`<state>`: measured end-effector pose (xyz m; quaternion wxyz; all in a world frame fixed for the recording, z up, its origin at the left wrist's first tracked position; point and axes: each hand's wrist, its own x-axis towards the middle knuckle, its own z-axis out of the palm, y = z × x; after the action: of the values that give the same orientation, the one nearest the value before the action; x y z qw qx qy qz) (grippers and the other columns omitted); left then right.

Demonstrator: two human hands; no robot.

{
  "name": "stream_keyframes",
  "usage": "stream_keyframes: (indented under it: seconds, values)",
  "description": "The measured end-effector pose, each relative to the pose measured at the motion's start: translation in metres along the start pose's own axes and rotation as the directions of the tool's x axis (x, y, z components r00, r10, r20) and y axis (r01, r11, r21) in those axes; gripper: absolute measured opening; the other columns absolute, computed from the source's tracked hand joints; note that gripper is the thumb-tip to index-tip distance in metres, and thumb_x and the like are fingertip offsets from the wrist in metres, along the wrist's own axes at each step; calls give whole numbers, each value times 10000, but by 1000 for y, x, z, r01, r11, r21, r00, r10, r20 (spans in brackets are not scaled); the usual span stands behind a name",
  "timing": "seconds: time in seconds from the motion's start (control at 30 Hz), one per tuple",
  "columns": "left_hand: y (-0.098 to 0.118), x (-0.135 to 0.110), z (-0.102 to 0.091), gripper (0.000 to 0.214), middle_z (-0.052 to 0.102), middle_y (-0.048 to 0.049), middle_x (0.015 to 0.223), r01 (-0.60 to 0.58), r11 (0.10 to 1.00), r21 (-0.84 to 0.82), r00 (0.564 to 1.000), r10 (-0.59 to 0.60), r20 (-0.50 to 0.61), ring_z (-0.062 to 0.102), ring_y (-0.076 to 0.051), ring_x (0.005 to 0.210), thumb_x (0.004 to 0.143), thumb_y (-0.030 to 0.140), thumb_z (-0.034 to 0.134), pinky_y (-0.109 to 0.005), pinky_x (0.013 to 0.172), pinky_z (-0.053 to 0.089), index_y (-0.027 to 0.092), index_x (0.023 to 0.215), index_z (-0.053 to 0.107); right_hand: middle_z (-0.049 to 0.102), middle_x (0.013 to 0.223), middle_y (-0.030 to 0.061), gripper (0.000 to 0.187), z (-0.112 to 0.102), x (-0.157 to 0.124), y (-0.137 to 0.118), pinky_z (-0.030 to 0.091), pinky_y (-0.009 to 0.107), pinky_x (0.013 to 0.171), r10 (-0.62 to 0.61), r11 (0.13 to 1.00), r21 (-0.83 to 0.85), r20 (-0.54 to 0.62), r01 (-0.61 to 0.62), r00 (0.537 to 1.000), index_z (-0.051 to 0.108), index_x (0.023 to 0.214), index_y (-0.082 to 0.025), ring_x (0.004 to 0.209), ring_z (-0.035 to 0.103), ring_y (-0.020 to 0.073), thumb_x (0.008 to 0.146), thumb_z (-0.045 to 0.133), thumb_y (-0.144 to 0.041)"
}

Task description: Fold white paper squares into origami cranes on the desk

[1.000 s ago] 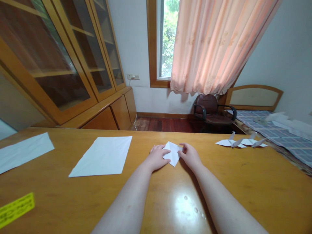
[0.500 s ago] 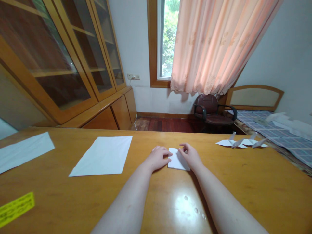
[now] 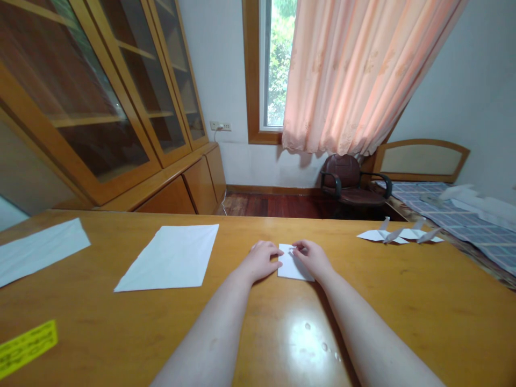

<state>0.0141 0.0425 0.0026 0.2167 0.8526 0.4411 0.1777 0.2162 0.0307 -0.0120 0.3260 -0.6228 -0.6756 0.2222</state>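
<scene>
A small white folded paper lies flat on the wooden table in front of me. My left hand is curled at its left side, thumb and fingertips holding that edge down. On the upper right part of the paper, my right hand has thumb and index finger pinched together on a small raised flap. The rest of the right hand's fingers are curled behind and partly hidden. Part of the paper's right side is covered by this hand.
A white paper sheet lies left of my hands, another paper farther left. Several folded paper birds stand at the table's far right. A yellow label is at lower left. Beyond are an armchair, bed and cabinet.
My right hand has shifted slightly left, and its thumb and index finger have closed on a flap at the paper's top. The left hand stays in place.
</scene>
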Motion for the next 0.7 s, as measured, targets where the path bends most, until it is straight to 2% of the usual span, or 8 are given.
stream_keyframes:
  seconds: [0.2,0.3,0.53,0.7]
  values:
    - [-1,0,1,366,567,-33,1201,12,1000,-11,1000,-12,-7,456,-242,1150,755,367,604,-378,1030,333,292,1111,646,706,892,61,191,-2,-1,-3,450,295,766,-3,997,-75,28,5,1000,706,876,-198,835,620,192,778,571,-291]
    - [-2,-1,2,409,522,-22,1283,6,1000,-7,1000,-6,26,434,-243,1191,767,398,591,-397,1051,308,328,1169,608,709,899,55,210,-3,-1,-5,444,299,796,-5,996,-84,44,9,999,715,889,-205,862,618,193,801,540,-279]
    - [-6,-1,6,556,322,4,1472,-15,998,65,987,5,160,216,-278,1372,748,521,593,-505,1119,83,438,1284,469,708,944,54,235,-3,0,-4,436,312,842,-28,998,-51,83,33,996,718,916,-211,916,612,194,832,502,-250]
    - [-4,0,6,546,261,17,1506,13,995,104,985,-30,171,175,-275,1389,787,559,520,-510,1121,42,444,1312,426,705,953,61,234,0,1,-1,437,316,857,-57,998,-26,99,59,993,716,921,-209,929,611,196,839,504,-265]
